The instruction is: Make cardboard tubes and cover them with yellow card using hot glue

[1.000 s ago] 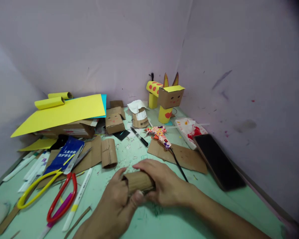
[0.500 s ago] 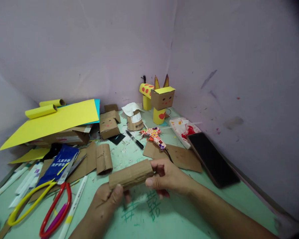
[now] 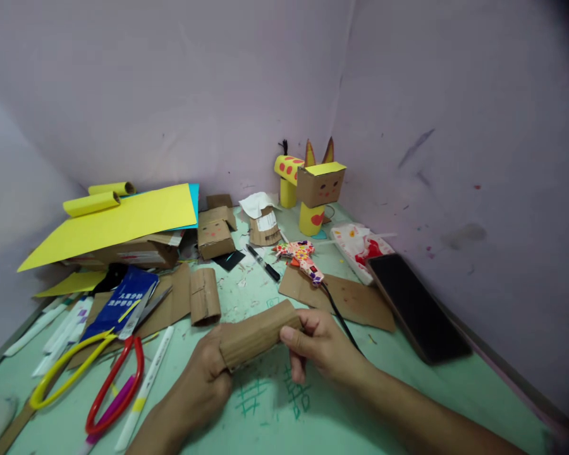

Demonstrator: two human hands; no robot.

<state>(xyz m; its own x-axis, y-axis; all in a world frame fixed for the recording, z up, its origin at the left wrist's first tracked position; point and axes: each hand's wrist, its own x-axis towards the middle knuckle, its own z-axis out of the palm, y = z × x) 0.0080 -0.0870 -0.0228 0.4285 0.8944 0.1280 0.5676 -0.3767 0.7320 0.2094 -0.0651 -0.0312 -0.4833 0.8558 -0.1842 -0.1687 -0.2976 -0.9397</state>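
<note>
Between my hands, above the green tabletop, is a rolled cardboard tube [image 3: 260,335], tilted slightly up to the right. My left hand [image 3: 211,366] grips its left end, with the fingers mostly out of sight behind or inside it. At the right end, my right hand [image 3: 320,344] pinches the tube with thumb and fingers. A second cardboard tube [image 3: 205,297] stands on the table just beyond my left hand. Past my right hand lies a flat cardboard piece [image 3: 360,303], with a flower-patterned glue gun [image 3: 303,258] resting across its edge.
Red-and-yellow scissors [image 3: 114,379], a white marker [image 3: 146,385] and a blue packet [image 3: 121,300] lie at left. Yellow sheets [image 3: 137,218] top a box. Small cardboard boxes [image 3: 215,237] and a cardboard animal [image 3: 320,186] stand behind. A phone [image 3: 417,306] lies at right.
The tube has turned a little in my hands, and my left thumb has moved off its front face. The whole view has shifted slightly, so things appear further right.
</note>
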